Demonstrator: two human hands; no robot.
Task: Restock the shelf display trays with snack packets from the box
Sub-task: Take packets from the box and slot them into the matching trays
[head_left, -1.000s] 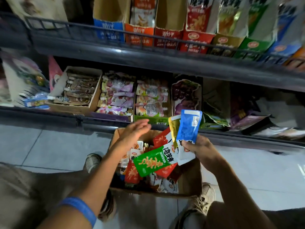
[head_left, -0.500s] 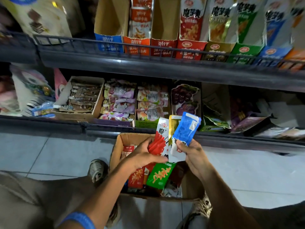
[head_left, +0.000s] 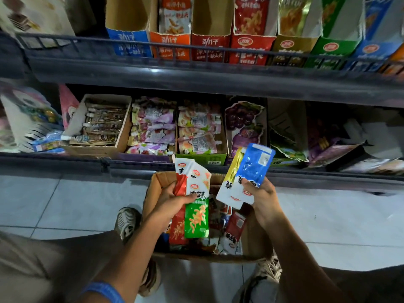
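Snack packets fill both hands above an open cardboard box on the tiled floor, at the 6 o'clock foot of a store shelf. The left hand grips a red packet and a green packet together, their white tops pointing to 12 o'clock. At 3 o'clock of it, apart from those packets, the right hand holds a blue packet fanned over a yellow packet, both tilted toward 1 o'clock. More loose packets lie inside the box beneath the hands. Beyond the box at 12 o'clock, the lower shelf carries cardboard trays of pouches: a brown tray at 10 o'clock, a green tray straight ahead. On the upper shelf stands a row of upright display trays, some showing bare cardboard inside, others holding packets. A blue wristband circles the left forearm at 7 o'clock, and one shoe rests on the floor just beside the box.
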